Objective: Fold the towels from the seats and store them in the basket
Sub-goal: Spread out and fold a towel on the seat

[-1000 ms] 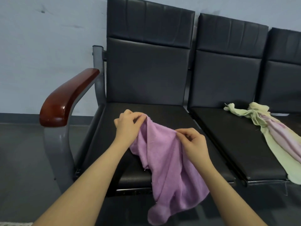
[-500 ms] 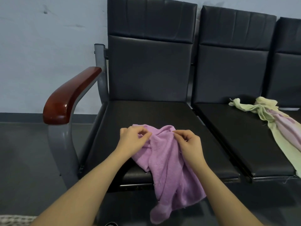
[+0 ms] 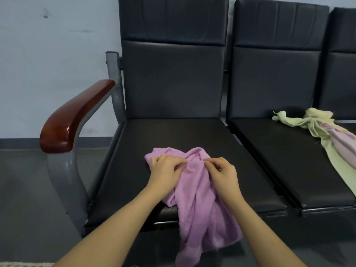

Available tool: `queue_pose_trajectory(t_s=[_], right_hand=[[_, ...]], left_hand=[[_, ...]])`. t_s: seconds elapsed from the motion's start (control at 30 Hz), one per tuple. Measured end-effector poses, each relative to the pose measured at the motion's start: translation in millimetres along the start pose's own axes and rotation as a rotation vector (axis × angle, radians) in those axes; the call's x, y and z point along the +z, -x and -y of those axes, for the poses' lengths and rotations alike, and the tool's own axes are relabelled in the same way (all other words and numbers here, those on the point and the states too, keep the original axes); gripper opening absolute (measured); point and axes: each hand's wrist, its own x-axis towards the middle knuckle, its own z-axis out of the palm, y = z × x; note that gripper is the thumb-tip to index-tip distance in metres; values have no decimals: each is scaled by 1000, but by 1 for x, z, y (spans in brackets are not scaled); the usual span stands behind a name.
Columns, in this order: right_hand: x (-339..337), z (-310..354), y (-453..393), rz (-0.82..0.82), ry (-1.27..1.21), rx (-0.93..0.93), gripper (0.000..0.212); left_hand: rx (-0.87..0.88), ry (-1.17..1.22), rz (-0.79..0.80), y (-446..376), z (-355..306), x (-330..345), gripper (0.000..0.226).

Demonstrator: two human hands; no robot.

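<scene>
A crumpled purple towel point(image 3: 198, 199) lies on the front of the left black seat point(image 3: 173, 135), and its lower part hangs over the seat's front edge. My left hand point(image 3: 165, 172) rests on the towel's upper left part with fingers curled into the cloth. My right hand point(image 3: 221, 172) pinches a fold near the towel's top right. On the middle seat point(image 3: 279, 162) lies a pale green towel point(image 3: 300, 124) bunched with a light pink towel point(image 3: 344, 141), trailing over the front edge at the right. No basket is in view.
A red-brown wooden armrest point(image 3: 73, 116) on a grey metal frame stands left of the seat. Black backrests rise behind the seats against a pale wall. Grey floor lies to the left, with a whitish woven edge point(image 3: 25, 264) at the bottom left corner.
Both hands have lowered the purple towel from above the seat onto the seat's surface. The towel's top now lies bunched on the cushion.
</scene>
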Motion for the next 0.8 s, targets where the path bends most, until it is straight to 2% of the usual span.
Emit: queue_pose_trajectory(t_s=[0.1, 0.23, 0.33, 0.43, 0.53, 0.67, 0.8], right_hand=[[-9, 17, -4, -10, -52, -31, 19], [-26, 42, -12, 78, 66, -118, 28], [-34, 62, -10, 52, 262, -295, 18], [-43, 82, -7, 13, 320, -412, 13], [-50, 104, -2, -28, 237, -376, 16], [-54, 134, 2, -104, -19, -304, 14], [-58, 164, -1, -186, -198, -269, 12]], left_hand=[[56, 60, -106, -7, -2, -11, 22], [-36, 336, -202, -16, -18, -45, 26], [-111, 422, -276, -21, -36, -69, 29], [-129, 462, -338, -26, -46, -88, 23], [-109, 427, -369, -35, -55, -105, 22], [-67, 371, -393, -46, -71, -128, 22], [-86, 413, -422, -55, -85, -151, 24]])
